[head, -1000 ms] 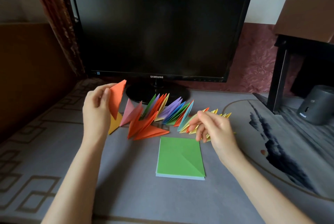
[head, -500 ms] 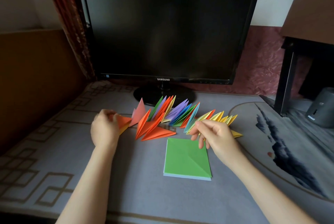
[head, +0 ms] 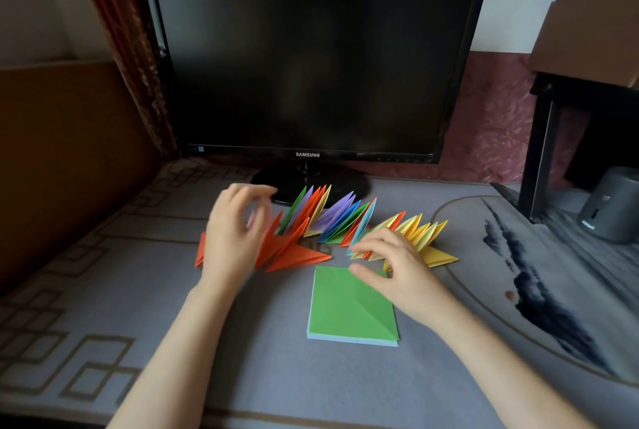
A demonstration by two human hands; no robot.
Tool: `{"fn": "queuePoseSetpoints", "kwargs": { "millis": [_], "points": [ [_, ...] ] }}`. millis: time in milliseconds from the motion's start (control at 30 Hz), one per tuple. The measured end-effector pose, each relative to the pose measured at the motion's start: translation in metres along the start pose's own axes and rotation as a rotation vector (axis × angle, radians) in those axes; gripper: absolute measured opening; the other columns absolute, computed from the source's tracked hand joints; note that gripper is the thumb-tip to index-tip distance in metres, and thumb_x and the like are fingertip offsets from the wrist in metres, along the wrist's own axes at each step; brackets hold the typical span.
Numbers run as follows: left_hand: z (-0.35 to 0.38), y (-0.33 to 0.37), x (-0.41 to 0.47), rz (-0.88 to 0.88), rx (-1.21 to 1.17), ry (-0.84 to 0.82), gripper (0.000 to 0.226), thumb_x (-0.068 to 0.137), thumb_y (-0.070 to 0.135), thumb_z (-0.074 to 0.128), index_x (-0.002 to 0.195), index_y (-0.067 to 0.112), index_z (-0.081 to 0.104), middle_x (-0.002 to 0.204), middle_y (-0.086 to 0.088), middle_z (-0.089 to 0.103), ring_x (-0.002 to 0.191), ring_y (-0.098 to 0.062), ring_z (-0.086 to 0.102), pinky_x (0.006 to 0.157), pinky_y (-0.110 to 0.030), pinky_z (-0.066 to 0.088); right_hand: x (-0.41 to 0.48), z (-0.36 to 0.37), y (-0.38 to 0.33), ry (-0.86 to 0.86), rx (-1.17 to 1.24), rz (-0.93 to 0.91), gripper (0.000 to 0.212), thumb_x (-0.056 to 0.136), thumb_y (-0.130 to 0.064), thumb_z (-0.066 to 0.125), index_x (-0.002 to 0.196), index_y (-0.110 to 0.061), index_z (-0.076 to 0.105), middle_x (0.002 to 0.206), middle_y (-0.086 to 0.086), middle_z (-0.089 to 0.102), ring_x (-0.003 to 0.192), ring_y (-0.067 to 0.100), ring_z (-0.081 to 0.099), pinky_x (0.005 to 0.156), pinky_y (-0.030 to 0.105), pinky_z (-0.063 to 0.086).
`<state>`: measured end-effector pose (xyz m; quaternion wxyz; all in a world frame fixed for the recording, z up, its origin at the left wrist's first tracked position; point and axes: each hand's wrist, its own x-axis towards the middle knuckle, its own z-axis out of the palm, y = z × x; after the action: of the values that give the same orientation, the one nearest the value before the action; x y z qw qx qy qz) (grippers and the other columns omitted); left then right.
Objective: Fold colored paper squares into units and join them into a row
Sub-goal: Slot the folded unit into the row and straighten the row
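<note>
A grey mat with brown line shapes covers the desk. A big black screen stands at the back, dark, with a red curtain next to it. The left hand is over the mat and looks a bit blurry. Its fingers are loosely bent, its thumb is apart from them, and nothing shows between them. Right beside this hand starts the row of folded paper pieces, which stands on the mat in front of the screen's foot. Orange pieces stick out from behind the hand on both sides. After them the row goes green, purple, orange, yellow and blue, all the way across to the right hand. The right hand has its fingers spread apart. The fingertips rest on the row, where the blue piece meets the yellow pieces, and it is not squeezing anything. More yellow pieces fan out behind this hand and lie flat past it on the far side. Its thumb points over the top corner of the stack of green paper squares. That stack lies flat on the mat just below the row, between the two arms. Far off past the right hand sits a grey round can next to a dark table leg.
</note>
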<state>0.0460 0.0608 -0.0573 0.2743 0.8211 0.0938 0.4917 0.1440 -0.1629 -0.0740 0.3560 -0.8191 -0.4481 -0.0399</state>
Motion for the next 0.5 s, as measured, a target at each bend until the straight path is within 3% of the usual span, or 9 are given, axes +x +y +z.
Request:
{"fn": "queuePoseSetpoints", "kwargs": {
  "millis": [100, 200, 333, 500],
  "points": [
    [0.009, 0.016, -0.006, 0.055, -0.121, -0.135, 0.015, 0.092, 0.014, 0.054, 0.094, 0.018, 0.068, 0.095, 0.010, 0.061, 0.088, -0.005, 0.058, 0.079, -0.021, 0.044, -0.002, 0.004, 0.001, -0.136, -0.178, 0.024, 0.055, 0.082, -0.053, 0.060, 0.126, -0.022, 0.057, 0.115, -0.013, 0.043, 0.114, 0.005, 0.031, 0.102, 0.016, 0.021],
    [0.016, 0.027, -0.012, 0.022, -0.184, -0.291, 0.015, 0.093, 0.015, 0.057, 0.094, 0.024, 0.069, 0.093, 0.014, 0.066, 0.084, -0.005, 0.062, 0.074, -0.021, 0.049, -0.002, 0.004, 0.001, -0.164, -0.224, 0.010, 0.072, 0.074, -0.068, 0.053, 0.128, -0.021, 0.056, 0.118, -0.011, 0.045, 0.115, 0.006, 0.029, 0.105, 0.019, 0.021],
    [0.024, 0.035, -0.017, 0.014, -0.181, -0.419, 0.014, 0.093, 0.018, 0.058, 0.095, 0.021, 0.071, 0.094, 0.013, 0.067, 0.086, -0.002, 0.062, 0.071, -0.012, 0.047, 0.001, 0.004, 0.000, -0.115, -0.211, -0.002, 0.051, 0.074, -0.053, 0.068, 0.116, -0.023, 0.065, 0.111, -0.013, 0.054, 0.110, 0.006, 0.032, 0.103, 0.022, 0.025],
    [0.025, 0.039, -0.018, -0.015, -0.263, -0.451, 0.010, 0.091, 0.018, 0.061, 0.094, 0.021, 0.071, 0.096, 0.008, 0.067, 0.088, -0.002, 0.063, 0.071, -0.008, 0.046, 0.002, 0.001, -0.005, -0.006, -0.090, -0.007, 0.020, 0.071, -0.032, 0.078, 0.085, -0.028, 0.063, 0.092, -0.017, 0.055, 0.097, 0.005, 0.040, 0.085, 0.015, 0.032]
  ]
}}
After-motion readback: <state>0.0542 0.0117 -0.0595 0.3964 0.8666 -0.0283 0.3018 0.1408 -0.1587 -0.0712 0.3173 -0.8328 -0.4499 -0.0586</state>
